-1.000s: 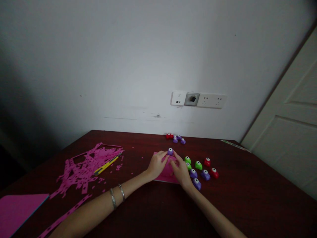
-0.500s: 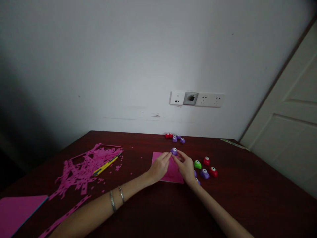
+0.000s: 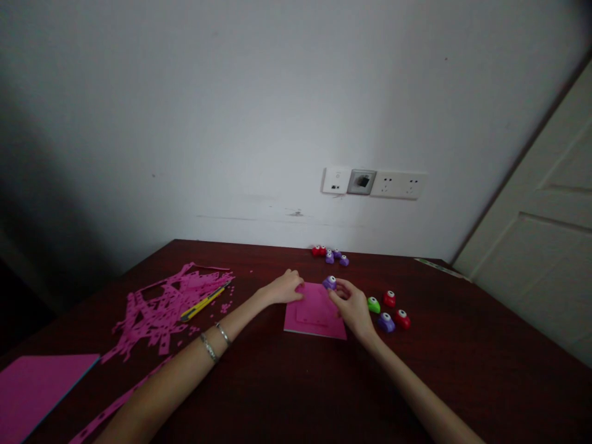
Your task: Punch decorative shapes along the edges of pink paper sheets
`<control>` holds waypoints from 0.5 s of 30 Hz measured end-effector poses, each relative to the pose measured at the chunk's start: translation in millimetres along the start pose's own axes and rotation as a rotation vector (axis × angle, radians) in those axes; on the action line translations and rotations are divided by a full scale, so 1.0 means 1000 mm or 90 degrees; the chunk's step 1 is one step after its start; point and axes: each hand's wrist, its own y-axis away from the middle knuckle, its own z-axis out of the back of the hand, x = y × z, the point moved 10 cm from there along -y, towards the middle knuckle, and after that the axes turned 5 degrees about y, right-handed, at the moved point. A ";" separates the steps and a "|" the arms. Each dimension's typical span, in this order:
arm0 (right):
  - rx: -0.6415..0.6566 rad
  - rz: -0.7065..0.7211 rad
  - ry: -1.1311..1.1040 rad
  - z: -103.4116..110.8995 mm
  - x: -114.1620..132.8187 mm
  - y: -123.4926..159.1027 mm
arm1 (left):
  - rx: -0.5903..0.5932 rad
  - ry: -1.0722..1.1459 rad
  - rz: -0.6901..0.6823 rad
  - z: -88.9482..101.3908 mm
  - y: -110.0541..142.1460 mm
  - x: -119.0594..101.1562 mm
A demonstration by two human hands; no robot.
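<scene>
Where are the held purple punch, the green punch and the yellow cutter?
Held purple punch (image 3: 328,284): head view, on its body.
Green punch (image 3: 374,307): head view, on its body.
Yellow cutter (image 3: 202,306): head view, on its handle.

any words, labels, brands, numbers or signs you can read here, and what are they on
None can be read.
White rectangular wall plate: tiny round mark, too small to identify.
Yellow knife with dark trim: any print is illegible.
Long pale green-and-white strip: markings too small to read.
Small purple punch with white top, in the right hand: no legible text.
</scene>
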 end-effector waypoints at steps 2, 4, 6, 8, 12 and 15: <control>0.024 -0.001 -0.004 -0.003 0.000 0.003 | 0.040 -0.008 0.012 -0.009 -0.001 0.002; 0.048 0.006 -0.006 -0.007 -0.001 0.008 | 0.063 -0.002 0.032 -0.013 -0.001 0.004; 0.072 0.016 -0.006 -0.010 -0.003 0.014 | 0.072 0.011 0.048 -0.013 -0.003 0.008; 0.096 0.020 -0.003 -0.013 -0.006 0.022 | 0.079 0.024 0.060 -0.014 -0.004 0.012; 0.152 0.025 0.004 -0.022 -0.005 0.038 | 0.079 0.058 0.070 -0.016 -0.007 0.018; 0.179 0.039 0.040 -0.027 -0.001 0.046 | 0.081 0.077 0.079 -0.017 -0.007 0.020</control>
